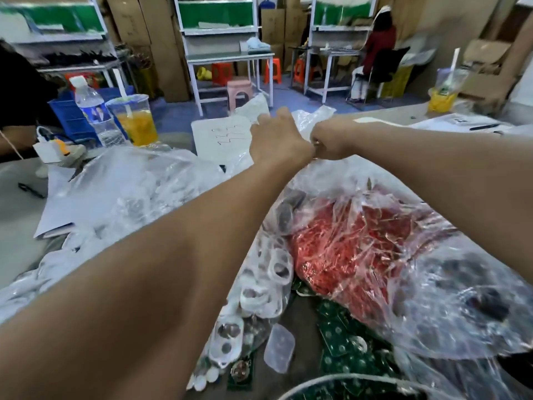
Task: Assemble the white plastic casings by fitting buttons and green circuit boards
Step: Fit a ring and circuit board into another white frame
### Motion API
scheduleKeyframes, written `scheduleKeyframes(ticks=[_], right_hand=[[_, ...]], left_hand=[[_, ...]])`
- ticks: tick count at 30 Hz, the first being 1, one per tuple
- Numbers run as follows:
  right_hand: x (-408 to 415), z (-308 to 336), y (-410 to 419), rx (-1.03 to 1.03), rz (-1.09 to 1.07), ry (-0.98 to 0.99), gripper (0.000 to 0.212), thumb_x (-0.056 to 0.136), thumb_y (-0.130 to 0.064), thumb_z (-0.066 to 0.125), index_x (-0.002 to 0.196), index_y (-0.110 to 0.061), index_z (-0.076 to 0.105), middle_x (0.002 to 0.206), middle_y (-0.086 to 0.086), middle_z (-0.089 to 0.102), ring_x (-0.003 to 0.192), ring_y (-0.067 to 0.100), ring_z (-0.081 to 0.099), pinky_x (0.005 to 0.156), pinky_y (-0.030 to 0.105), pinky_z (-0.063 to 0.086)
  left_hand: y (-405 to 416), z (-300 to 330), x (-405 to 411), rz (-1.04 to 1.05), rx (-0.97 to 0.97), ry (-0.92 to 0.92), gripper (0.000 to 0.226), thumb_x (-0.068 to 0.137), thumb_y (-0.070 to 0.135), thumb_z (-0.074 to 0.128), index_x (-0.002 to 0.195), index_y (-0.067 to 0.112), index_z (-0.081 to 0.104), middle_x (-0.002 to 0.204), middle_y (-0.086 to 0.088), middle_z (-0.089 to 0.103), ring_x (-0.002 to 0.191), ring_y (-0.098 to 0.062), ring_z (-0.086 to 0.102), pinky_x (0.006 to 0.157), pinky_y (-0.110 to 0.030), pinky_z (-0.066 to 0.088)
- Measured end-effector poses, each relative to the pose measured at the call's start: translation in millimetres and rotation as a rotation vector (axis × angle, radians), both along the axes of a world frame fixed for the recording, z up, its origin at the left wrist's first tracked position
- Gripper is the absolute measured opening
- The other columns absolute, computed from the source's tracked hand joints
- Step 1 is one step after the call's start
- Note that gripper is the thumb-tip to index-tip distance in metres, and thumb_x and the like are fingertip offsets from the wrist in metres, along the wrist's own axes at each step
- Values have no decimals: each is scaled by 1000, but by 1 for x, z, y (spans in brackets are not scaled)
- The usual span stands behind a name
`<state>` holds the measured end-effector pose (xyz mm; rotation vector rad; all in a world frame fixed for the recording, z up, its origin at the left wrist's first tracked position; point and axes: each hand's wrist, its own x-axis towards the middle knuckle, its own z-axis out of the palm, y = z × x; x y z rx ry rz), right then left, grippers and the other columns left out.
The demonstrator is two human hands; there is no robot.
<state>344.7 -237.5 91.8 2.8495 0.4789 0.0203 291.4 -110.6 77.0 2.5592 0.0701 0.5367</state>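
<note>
Left hand (278, 142) and right hand (331, 140), both fisted on the clear bag's (389, 255) neck, suggest supply handling; white casings (268, 281) and green circuit boards (343, 339) lie nearer, fitting next.

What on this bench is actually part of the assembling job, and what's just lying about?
Job:
- white casings
- green circuit boards
- clear bag of red parts, gripped at its top by left hand and right hand

Lying about:
- water bottle
- cup of orange drink
- black pen
- handwritten paper
</note>
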Motion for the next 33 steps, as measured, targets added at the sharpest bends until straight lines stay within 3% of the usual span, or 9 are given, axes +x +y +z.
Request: scheduleKeyframes(ticks=[3,7,10,14,18,21,28,31,33], right_hand=[[17,-6,6,162,50,52,31,99,-31,64,122,-11,63,124,12,67,102,29,56,80,31,37],[29,-9,-3,277,94,76,43,90,-17,74,129,-15,57,125,8,62,101,25,53,82,32,43],[31,-14,-13,315,135,1,40,86,-19,80,123,-15,63,118,6,65,99,22,54,80,31,42],[20,-20,-23,416,114,-106,43,86,-28,84,121,-11,65,114,9,68,106,28,60,88,38,50],[4,-19,-35,630,-61,-265,22,94,-19,70,113,-8,67,112,13,71,108,34,63,90,38,52],[-21,-11,-37,657,-121,-318,12,94,-11,64,104,-9,71,112,14,72,105,35,65,89,38,54],[-122,17,43,698,372,-193,12,98,-20,68,96,-9,72,79,2,67,77,22,69,76,35,56],[-164,9,94,653,577,-111,12,95,-20,71,94,-9,76,73,-3,66,72,18,65,73,31,51],[-181,-6,124,603,627,-24,9,92,-11,71,96,-8,79,83,2,73,81,20,68,78,32,52]], left_hand=[[10,1,17,68,-109,65,30,84,19,68,111,11,58,113,-11,63,107,-31,63,76,-32,44],[33,-10,28,163,-111,48,12,86,9,61,92,11,52,84,-6,51,82,-28,52,73,-29,40],[39,-17,26,151,-127,58,6,83,8,58,89,8,58,83,-7,55,76,-28,53,68,-31,40],[32,-18,12,120,-151,21,17,82,6,57,98,8,65,88,-6,58,79,-27,54,68,-32,39],[25,-20,-13,70,-176,-77,25,82,4,57,105,11,64,95,-4,63,84,-25,55,70,-30,40],[29,-24,-41,14,-177,-179,25,86,6,57,107,13,66,98,-4,70,91,-24,61,73,-30,44],[84,-36,-129,-41,-200,-300,7,89,16,64,84,18,66,74,7,67,71,-16,62,67,-29,48],[133,-49,-157,116,-45,-134,11,88,16,61,78,13,65,80,-4,71,76,-28,62,67,-35,49],[164,-60,-174,194,5,86,9,87,16,63,81,16,70,86,-5,72,79,-27,65,68,-32,50]])
